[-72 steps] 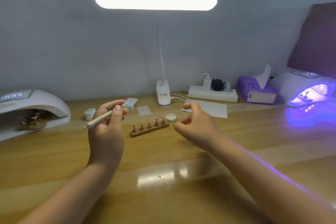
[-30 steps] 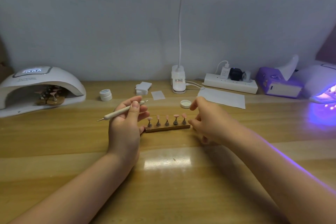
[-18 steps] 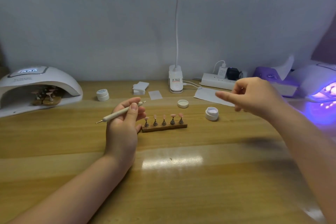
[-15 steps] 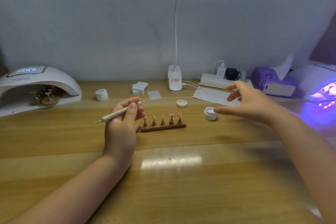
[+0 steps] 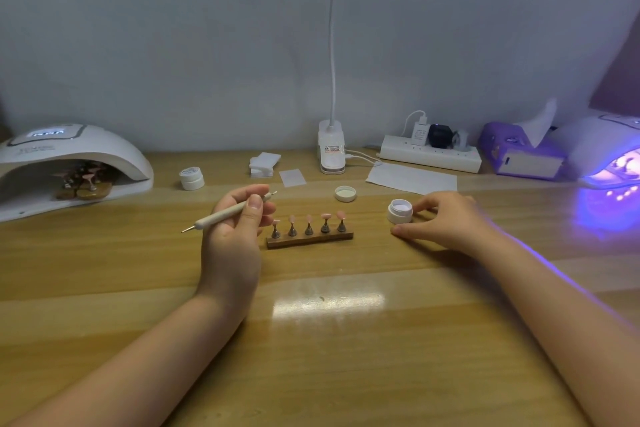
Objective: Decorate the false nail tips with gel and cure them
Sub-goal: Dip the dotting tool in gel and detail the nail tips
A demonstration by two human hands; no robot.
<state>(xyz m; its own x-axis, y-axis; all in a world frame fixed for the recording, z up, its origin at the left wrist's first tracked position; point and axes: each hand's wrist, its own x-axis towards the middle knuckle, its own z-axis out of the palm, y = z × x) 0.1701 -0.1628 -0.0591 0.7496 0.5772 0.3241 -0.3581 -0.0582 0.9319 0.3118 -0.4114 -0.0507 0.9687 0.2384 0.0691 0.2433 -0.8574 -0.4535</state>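
Observation:
A wooden strip (image 5: 310,240) holds several pink false nail tips (image 5: 325,217) on small metal stands at the table's middle. My left hand (image 5: 235,229) sits just left of it and grips a beige dotting tool (image 5: 227,213), metal point aimed left. An open white gel pot (image 5: 400,211) stands right of the strip. My right hand (image 5: 446,220) curls round the pot from the right, index fingertip on its side and thumb along the table in front. The pot's lid (image 5: 345,193) lies behind the strip.
A white curing lamp (image 5: 69,163) at far left shelters more nail stands. A second lamp (image 5: 609,156) glows purple at far right beside a purple tissue box (image 5: 523,156). A closed gel pot (image 5: 192,178), white pads (image 5: 265,165), paper (image 5: 412,178), desk lamp base (image 5: 331,149) and power strip (image 5: 431,156) line the back.
My right hand left the nail strip, set the open gel pot down to its right, lifted away, then came back down around the pot. My left hand stayed put with the tool.

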